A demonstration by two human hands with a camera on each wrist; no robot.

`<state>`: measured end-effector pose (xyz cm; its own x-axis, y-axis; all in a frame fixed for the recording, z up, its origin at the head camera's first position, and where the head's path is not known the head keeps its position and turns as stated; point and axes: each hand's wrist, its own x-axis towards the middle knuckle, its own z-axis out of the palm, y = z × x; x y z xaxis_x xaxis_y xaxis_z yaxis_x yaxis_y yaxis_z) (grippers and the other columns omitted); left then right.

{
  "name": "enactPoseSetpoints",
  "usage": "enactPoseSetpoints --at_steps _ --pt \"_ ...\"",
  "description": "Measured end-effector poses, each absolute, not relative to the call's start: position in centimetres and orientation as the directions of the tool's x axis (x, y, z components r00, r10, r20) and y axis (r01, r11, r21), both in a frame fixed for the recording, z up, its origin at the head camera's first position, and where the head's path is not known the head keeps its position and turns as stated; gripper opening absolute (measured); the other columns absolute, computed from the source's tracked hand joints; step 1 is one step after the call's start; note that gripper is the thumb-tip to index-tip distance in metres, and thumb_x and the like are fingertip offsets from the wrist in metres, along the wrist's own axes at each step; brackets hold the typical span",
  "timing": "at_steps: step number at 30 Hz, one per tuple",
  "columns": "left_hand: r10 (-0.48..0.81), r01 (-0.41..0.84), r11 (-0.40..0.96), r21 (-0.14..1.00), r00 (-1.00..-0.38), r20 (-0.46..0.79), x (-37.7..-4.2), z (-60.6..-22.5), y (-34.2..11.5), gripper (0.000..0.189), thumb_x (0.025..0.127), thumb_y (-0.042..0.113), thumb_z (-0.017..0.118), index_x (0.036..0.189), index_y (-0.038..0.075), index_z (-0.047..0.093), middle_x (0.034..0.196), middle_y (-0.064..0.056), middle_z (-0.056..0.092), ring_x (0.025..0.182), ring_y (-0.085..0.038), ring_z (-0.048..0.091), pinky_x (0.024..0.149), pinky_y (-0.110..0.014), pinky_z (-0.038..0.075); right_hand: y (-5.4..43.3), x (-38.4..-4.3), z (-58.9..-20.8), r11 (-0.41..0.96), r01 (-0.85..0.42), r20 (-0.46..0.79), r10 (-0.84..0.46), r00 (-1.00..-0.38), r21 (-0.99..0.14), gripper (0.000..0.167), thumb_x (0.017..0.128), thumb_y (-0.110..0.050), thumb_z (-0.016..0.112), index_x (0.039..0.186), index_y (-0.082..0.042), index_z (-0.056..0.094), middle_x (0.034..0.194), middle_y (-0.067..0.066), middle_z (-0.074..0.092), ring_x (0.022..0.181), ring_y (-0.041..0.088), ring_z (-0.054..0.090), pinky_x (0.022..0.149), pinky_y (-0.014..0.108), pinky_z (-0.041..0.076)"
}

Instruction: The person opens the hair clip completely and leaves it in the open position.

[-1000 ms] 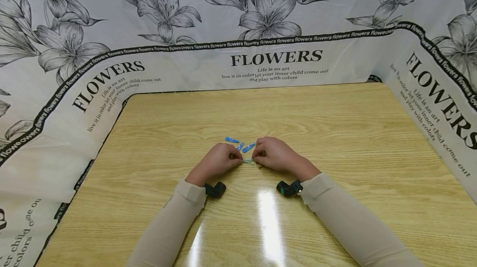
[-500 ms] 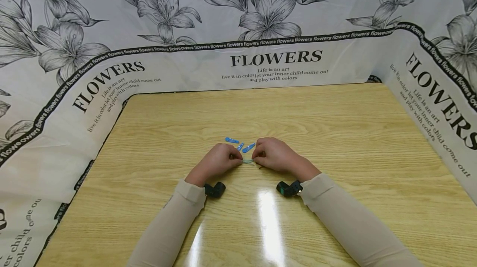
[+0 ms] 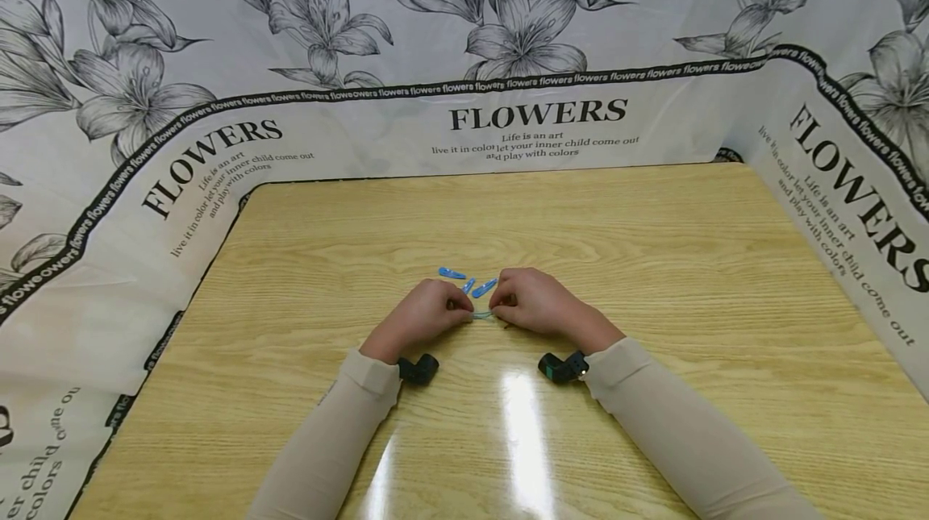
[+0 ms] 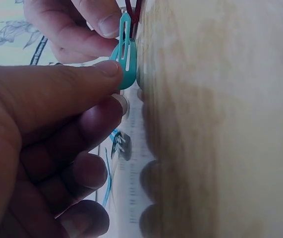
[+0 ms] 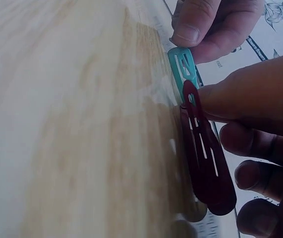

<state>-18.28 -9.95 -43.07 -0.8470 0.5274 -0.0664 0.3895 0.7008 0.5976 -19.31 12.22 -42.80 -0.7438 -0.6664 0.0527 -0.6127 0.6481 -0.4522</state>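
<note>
My left hand pinches the wide, rounded end of a teal snap hair clip between thumb and forefinger. Facing it, my right hand has its thumb and forefinger at the spot where the teal clip's narrow end meets a dark red snap hair clip. In the right wrist view the red clip's narrow tip overlaps the teal one, and its wide end points away from the left hand. Both clips are close over the tabletop. From the head view, only a thin teal strip and a small dark bit show between and beneath the fingers.
Just beyond the hands lie three blue snap hair clips, one at the back, one to the right and one partly behind the left hand. The wooden table is bordered by a flower-printed curtain.
</note>
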Motion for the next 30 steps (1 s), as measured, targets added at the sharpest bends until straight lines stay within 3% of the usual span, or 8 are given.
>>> enactPoseSetpoints --at_steps 18,30 --pt "0.483 0.377 0.709 0.596 -0.875 -0.02 -18.62 -42.95 -9.81 0.016 0.094 0.022 0.064 0.1 0.012 0.075 0.09 0.002 0.069 0.076 -0.009 0.058 0.071 -0.027 0.049 12.47 -19.49 -42.43 0.649 -0.566 0.07 -0.623 -0.779 -0.508 0.013 0.091 -0.02 0.066 0.099 -0.017 0.075 0.089 -0.006 0.061 0.071 0.008 0.053 0.067 0.028 0.046" --pt "0.427 0.35 0.745 0.568 -0.904 -0.001 -19.12 -42.65 -9.21 0.013 0.093 0.021 0.066 0.096 0.012 0.075 0.09 0.001 0.07 0.075 -0.011 0.058 0.071 -0.029 0.049 12.51 -20.18 -42.35 0.654 -0.552 0.085 -0.603 -0.793 -0.518 0.015 0.09 -0.021 0.068 0.101 -0.014 0.075 0.089 -0.003 0.062 0.071 0.009 0.052 0.067 0.027 0.044"
